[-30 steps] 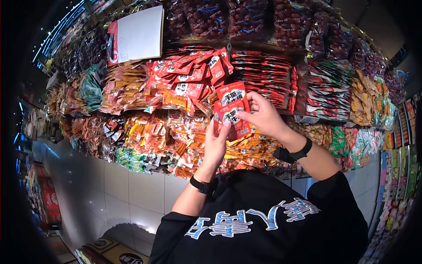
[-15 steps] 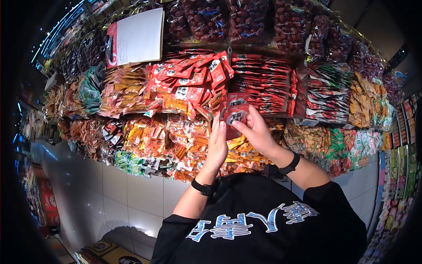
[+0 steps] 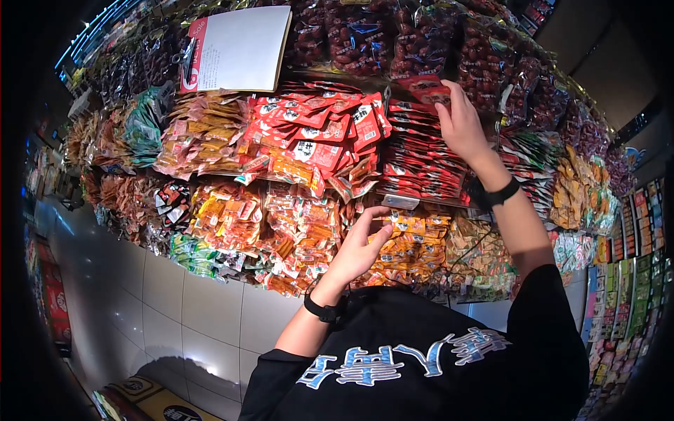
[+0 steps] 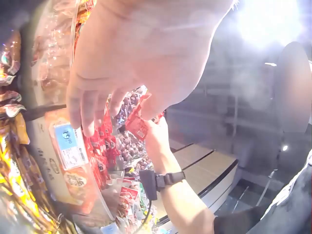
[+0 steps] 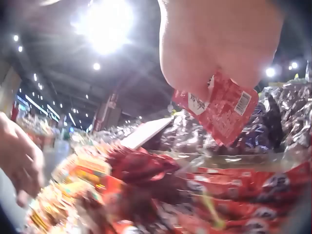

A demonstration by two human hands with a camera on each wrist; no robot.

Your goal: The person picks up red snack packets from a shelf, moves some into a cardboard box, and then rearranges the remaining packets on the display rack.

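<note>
Red snack packets [image 3: 425,88] with dark lettering hang from my right hand [image 3: 465,132], which pinches them between thumb and fingers. They are above the back of the bin holding a row of red packets [image 3: 421,151]. From the right wrist, a barcode shows on the lower corner of the held red packet [image 5: 226,112]. My left hand [image 3: 359,251] hovers over the front row of orange-wrapped snacks [image 3: 411,245], its fingers loosely bent and nothing in them. Close to its fingertips in the left wrist view is a blue and white price tag [image 4: 72,144] on the bin's front.
Left of the row lies a loose pile of red packets [image 3: 316,130]. Bags of dark red fruit [image 3: 365,42] line the back. A white sign board [image 3: 242,52] stands at the back left. Bins of other wrapped snacks [image 3: 203,133] spread to both sides.
Both hands were together around the red packets in front of the bins. The right hand has carried them up and back over the bin; the left has let go and moved slightly lower.
</note>
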